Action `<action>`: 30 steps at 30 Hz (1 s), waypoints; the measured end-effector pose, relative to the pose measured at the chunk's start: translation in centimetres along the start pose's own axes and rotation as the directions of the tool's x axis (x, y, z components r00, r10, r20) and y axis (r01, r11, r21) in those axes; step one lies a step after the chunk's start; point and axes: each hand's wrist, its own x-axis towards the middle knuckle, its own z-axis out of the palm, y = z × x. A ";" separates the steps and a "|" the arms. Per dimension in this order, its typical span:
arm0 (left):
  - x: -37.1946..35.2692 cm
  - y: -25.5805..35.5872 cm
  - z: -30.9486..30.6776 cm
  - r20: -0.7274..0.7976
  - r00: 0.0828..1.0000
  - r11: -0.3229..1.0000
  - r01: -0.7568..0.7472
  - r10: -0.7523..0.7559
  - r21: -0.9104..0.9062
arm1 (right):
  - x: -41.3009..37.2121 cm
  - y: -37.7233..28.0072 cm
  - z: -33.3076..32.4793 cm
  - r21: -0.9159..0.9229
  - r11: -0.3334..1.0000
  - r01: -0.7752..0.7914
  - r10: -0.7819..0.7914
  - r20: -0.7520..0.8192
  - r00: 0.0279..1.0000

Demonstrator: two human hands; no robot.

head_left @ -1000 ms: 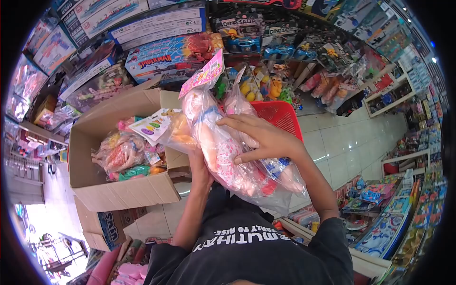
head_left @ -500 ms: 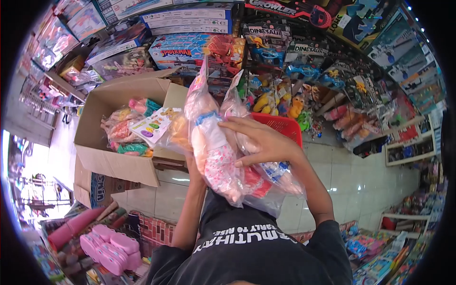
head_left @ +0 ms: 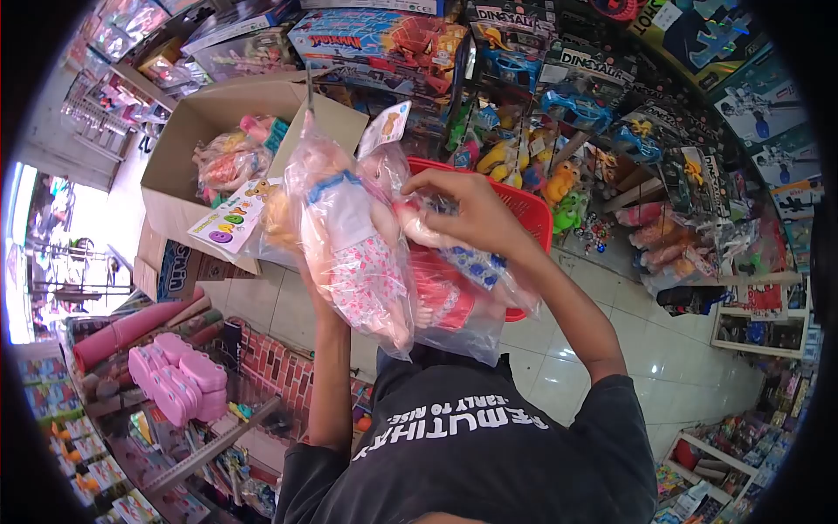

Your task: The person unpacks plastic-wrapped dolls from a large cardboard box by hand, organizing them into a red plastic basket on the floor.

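Several bagged dolls are gathered in front of my chest. The nearest bagged doll (head_left: pixel 371 266) has a blue ribbon, a white top and a pink-patterned bottom. My left hand (head_left: pixel 316 293) supports the bunch from behind and below, its fingers mostly hidden by the bags. Curled fingers of my right hand (head_left: pixel 476 214) grip a second doll (head_left: pixel 476 262) in blue-and-white print. Between them shows a doll in red (head_left: pixel 445 301). A yellow-haired doll with a header card (head_left: pixel 231 218) sticks out on the left, over the carton's edge.
An open carton (head_left: pixel 188 131) with more bagged dolls stands at left. Behind my right hand is a red plastic basket (head_left: pixel 532 210). Boxed and hanging toys line the back, including a Spider-Man box (head_left: pixel 375 44). Pink cases (head_left: pixel 179 375) sit at lower left.
The bunch of dolls has shifted left and slightly up in view. My right hand's fingers, earlier spread across the dolls, are now curled on the blue-print one. The view has turned.
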 end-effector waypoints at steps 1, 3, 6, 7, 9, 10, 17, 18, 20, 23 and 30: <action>-0.2 0.1 -0.1 -0.013 1.000 1.000 -0.009 0.009 0.008 | 0.0 0.7 -0.1 0.008 1.000 0.004 -0.004 0.009 1.000; -0.2 0.2 -0.3 -0.037 0.999 0.999 -0.022 0.023 0.024 | 0.0 2.8 -0.5 0.220 0.973 -0.074 0.075 0.003 0.997; 0.1 1.1 -1.2 -0.052 0.998 0.998 -0.041 0.043 0.041 | -0.1 5.3 -1.8 0.329 0.941 -0.076 0.069 0.031 0.997; -0.4 1.6 -1.8 -0.056 0.997 0.998 -0.047 0.050 0.046 | -0.1 6.0 -2.2 0.380 0.921 -0.080 0.072 0.035 0.997; -1.3 2.8 -3.1 -0.073 0.995 0.996 -0.062 0.066 0.058 | -0.2 6.9 -3.1 0.388 0.917 -0.090 0.071 0.063 0.996; -3.3 3.4 -3.7 -0.087 0.993 0.995 -0.074 0.080 0.068 | -0.1 7.2 -3.2 0.370 0.924 -0.092 0.075 0.060 0.995; -10.7 6.2 -7.8 -0.172 0.977 0.989 -0.108 0.125 0.104 | 0.0 10.7 -2.6 0.200 0.975 -0.094 0.064 0.152 0.986; -11.4 7.0 -8.7 -0.181 0.976 0.988 -0.105 0.124 0.110 | -0.4 11.8 -1.7 0.176 0.982 -0.065 0.037 0.159 0.987; -12.9 7.4 -9.5 -0.199 0.972 0.988 -0.099 0.122 0.121 | -1.5 13.4 0.3 0.038 0.999 0.019 -0.026 0.187 0.982; -13.8 7.2 -9.8 -0.216 0.968 0.986 -0.104 0.131 0.131 | -3.8 17.9 4.5 -0.061 0.987 0.148 -0.137 0.153 0.979; -14.8 5.8 -9.1 -0.224 0.960 0.979 -0.132 0.165 0.158 | -5.0 20.7 7.8 -0.318 0.948 -0.020 0.115 0.283 0.952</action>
